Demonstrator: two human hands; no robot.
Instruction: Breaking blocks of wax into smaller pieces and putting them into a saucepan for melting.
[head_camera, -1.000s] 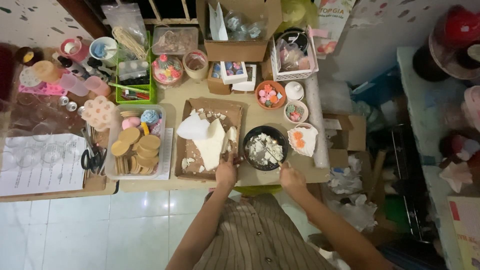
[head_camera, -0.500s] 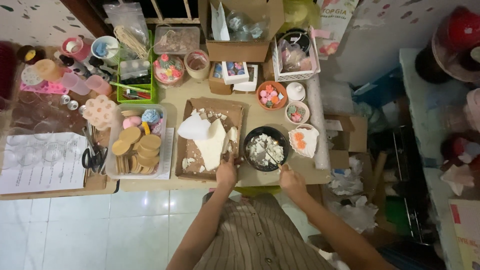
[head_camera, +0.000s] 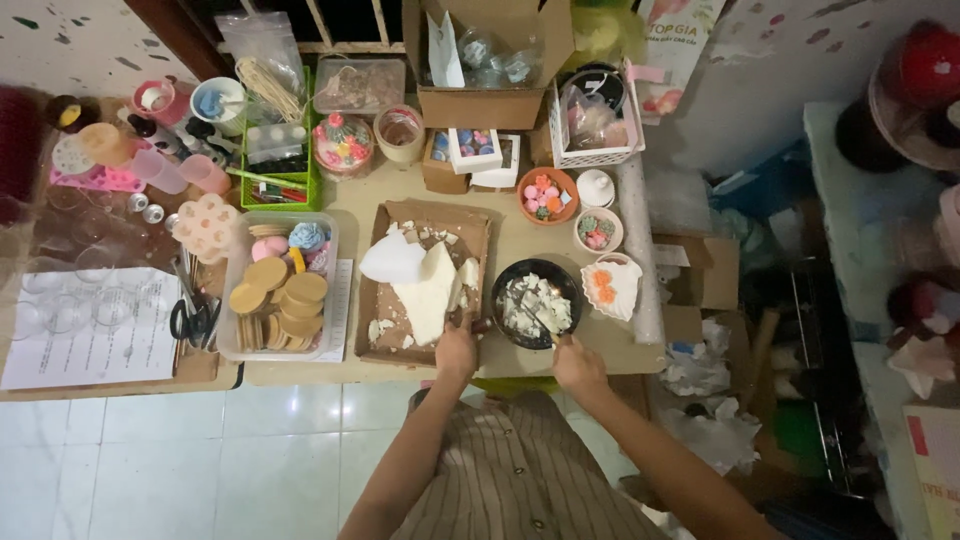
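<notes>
A black pan (head_camera: 512, 285) holding several white chunks sits near the table's front edge. Its short brown handle (head_camera: 484, 325) points left, and my left hand (head_camera: 455, 352) is closed around it, beside the corner of a brown tray (head_camera: 375, 345). On the tray lie a large white slab (head_camera: 430, 295) and smaller white crumbs. My right hand (head_camera: 578, 366) is at the pan's near right rim, fingers closed on a thin tool (head_camera: 553, 339) that reaches into the chunks; what kind of tool it is I cannot tell.
Left of the tray stands a clear bin (head_camera: 232, 345) of round tan discs. Scissors (head_camera: 190, 318) lie on a paper sheet (head_camera: 90, 345). A white shell-shaped dish (head_camera: 622, 290), small bowls (head_camera: 547, 195), a cardboard box (head_camera: 480, 105), a white basket (head_camera: 595, 150) and cups crowd the back.
Both hands stay at the pan; my right hand has shifted only slightly along the rim. Nothing else moved.
</notes>
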